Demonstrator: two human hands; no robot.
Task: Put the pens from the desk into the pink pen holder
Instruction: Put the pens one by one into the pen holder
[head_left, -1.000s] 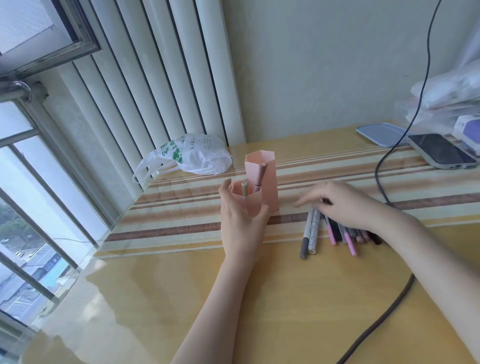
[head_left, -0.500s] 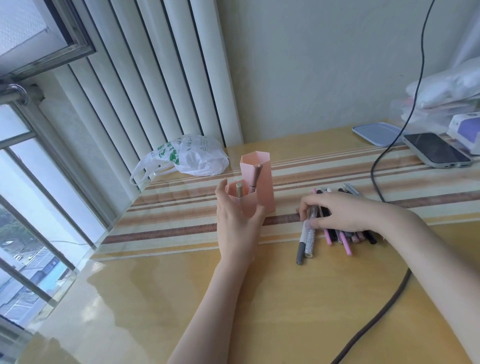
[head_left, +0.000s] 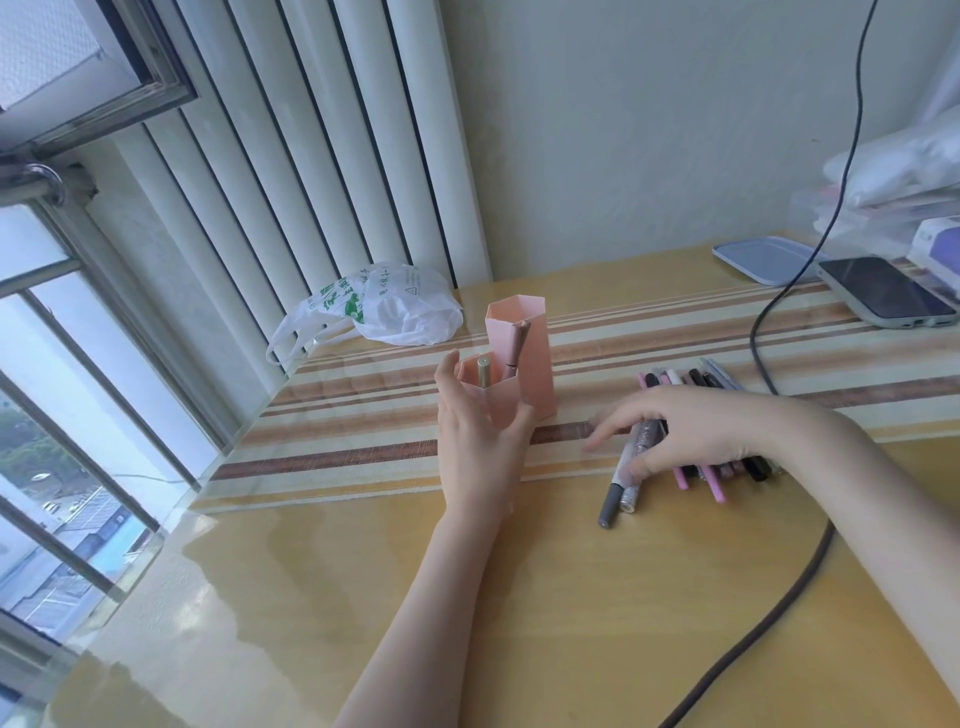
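The pink pen holder (head_left: 524, 338) stands on the striped desk mat, with a tall part behind and a short part in front. A gold-capped pen (head_left: 484, 371) and a pink pen (head_left: 515, 347) stand inside. My left hand (head_left: 475, 447) grips the short front part, thumb on the left, fingers on the right. To the right, several pens (head_left: 693, 378) lie side by side, with a grey pen (head_left: 609, 505) at the left end. My right hand (head_left: 691, 431) lies over them, thumb and fingers pinching a glittery silver pen (head_left: 631, 496) whose lower end rests on the desk.
A white plastic bag (head_left: 400, 306) lies behind the holder. At back right sit a phone (head_left: 883, 291) and a pale blue tray (head_left: 763, 257). A thin black cable (head_left: 763, 358) hangs down behind the pens. A thick cable (head_left: 753, 639) crosses the desk front right. Window at left.
My right hand slid left over the pens and closed on the glittery pen at the left of the row. My left hand stayed on the holder.
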